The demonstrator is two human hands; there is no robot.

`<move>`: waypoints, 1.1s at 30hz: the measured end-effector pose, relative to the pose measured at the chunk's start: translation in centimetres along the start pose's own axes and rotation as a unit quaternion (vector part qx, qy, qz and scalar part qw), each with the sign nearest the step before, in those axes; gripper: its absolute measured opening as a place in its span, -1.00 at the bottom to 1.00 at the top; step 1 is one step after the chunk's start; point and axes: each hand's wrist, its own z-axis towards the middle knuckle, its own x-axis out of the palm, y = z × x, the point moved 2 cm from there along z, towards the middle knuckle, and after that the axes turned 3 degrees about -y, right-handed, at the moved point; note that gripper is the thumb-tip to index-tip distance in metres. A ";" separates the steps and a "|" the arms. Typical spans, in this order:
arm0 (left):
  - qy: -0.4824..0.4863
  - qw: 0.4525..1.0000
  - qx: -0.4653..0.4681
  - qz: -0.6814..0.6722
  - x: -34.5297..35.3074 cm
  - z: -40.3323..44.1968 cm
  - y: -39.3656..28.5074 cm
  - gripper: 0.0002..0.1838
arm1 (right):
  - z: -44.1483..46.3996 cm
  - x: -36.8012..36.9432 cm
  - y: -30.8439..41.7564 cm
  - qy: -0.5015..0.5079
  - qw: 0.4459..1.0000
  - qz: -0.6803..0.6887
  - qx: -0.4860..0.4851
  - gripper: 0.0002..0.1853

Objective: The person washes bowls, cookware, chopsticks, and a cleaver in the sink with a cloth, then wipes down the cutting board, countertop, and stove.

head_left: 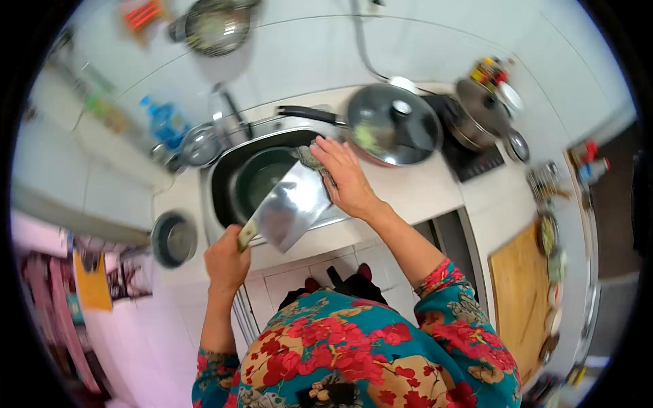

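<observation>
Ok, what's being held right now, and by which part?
A cleaver, by its handle, in the left hand. The right hand covers what looks like a grey scrubber at the blade's far end.

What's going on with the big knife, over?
Left hand gripping cleaver by its handle. Right hand holding gray scrubber at the blade. Cleaver slanted over sink's front edge. Pan handle juts nearby, beyond right hand.
</observation>
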 end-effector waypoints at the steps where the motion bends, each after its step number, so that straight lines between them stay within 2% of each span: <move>1: 0.000 1.000 0.013 -0.021 0.5 -0.1 -0.2 -0.82 | -1.6 -1.2 -1.2 -0.027 0.992 0.091 0.084 -0.52; 2: 0.002 0.999 0.027 -0.043 1.2 -0.1 -0.3 -0.83 | -3.6 -2.6 -2.3 -0.063 0.967 0.181 0.165 -0.57; 3: 0.024 0.995 0.022 -0.090 2.0 0.0 -0.1 -0.83 | -5.9 -3.9 -3.0 -0.085 0.965 0.156 0.190 -0.57; 4: 0.049 0.990 0.018 -0.135 2.9 0.1 -0.2 -0.83 | -8.7 -4.9 -3.9 -0.111 0.904 0.219 0.349 -0.63; 5: 0.057 0.984 0.026 -0.167 3.8 0.3 -0.7 -0.83 | -11.8 -5.8 -4.6 -0.144 0.812 0.281 0.490 -0.67; 6: 0.065 0.977 0.032 -0.199 4.6 0.6 -1.4 -0.84 | -15.4 -6.5 -5.5 -0.176 0.803 0.261 0.506 -0.67; 8: 0.113 0.964 0.049 -0.237 6.3 1.4 -3.9 -0.84 | -23.7 -7.9 -6.5 -0.334 0.627 0.347 0.612 -0.66; 9: 0.127 0.957 0.049 -0.254 7.1 1.7 -5.3 -0.85 | -25.8 -10.2 -5.5 -0.357 0.619 0.335 0.614 -0.66; 11: 0.157 0.940 0.058 -0.298 8.8 2.5 -7.8 -0.87 | -29.6 -15.4 -2.9 -0.436 0.518 0.417 0.606 -0.60; 13: 0.181 0.925 0.093 -0.320 10.8 2.6 -11.1 -0.88 | -36.9 -19.0 -3.6 -0.548 0.461 0.436 0.545 -0.55; 15: 0.199 0.916 0.146 -0.317 12.5 2.7 -14.5 -0.88 | -39.8 -24.7 -1.6 -0.633 0.454 0.395 0.487 -0.51; 17: 0.232 0.903 0.155 -0.327 13.9 2.0 -18.4 -0.88 | -44.8 -29.4 -0.7 -0.713 0.477 0.358 0.368 -0.47; 19: 0.257 0.895 0.167 -0.325 15.7 1.4 -22.0 -0.87 | -50.0 -32.6 -0.1 -0.766 0.469 0.253 0.359 -0.39; 20: 0.260 0.894 0.176 -0.319 16.6 1.1 -23.9 -0.87 | -52.4 -33.6 -0.6 -0.773 0.462 0.253 0.355 -0.39; 21: 0.272 0.891 0.187 -0.312 17.4 0.7 -25.6 -0.87 | -55.5 -34.0 -1.0 -0.751 0.412 0.013 0.515 -0.32; 22: 0.281 0.889 0.196 -0.305 18.2 0.3 -27.6 -0.86 | -58.2 -34.5 -1.7 -0.661 0.330 -0.223 0.636 -0.25; 23: 0.313 0.882 0.166 -0.310 18.9 -0.1 -29.5 -0.85 | -60.9 -34.3 -3.3 -0.663 0.324 -0.217 0.639 -0.25; 24: 0.315 0.884 0.170 -0.299 19.3 -0.4 -31.4 -0.85 | -61.6 -34.2 -4.5 -0.493 0.357 -0.359 0.708 -0.28; 25: 0.318 0.886 0.187 -0.282 19.5 -0.7 -33.5 -0.85 | -62.4 -34.3 -5.9 -0.294 0.377 -0.479 0.736 -0.31; 27: 0.336 0.889 0.201 -0.240 20.0 -1.0 -36.9 -0.87 | -60.7 -34.1 -9.4 -0.281 0.399 -0.521 0.700 -0.43; 31: 0.351 0.883 0.177 -0.256 21.5 -2.2 -42.3 -0.88 | -53.1 -32.5 -19.4 -0.336 0.608 -0.473 0.541 -0.54; 33: 0.347 0.884 0.176 -0.259 22.1 -2.2 -44.6 -0.90 | -49.3 -30.8 -22.8 -0.356 0.661 -0.434 0.499 -0.56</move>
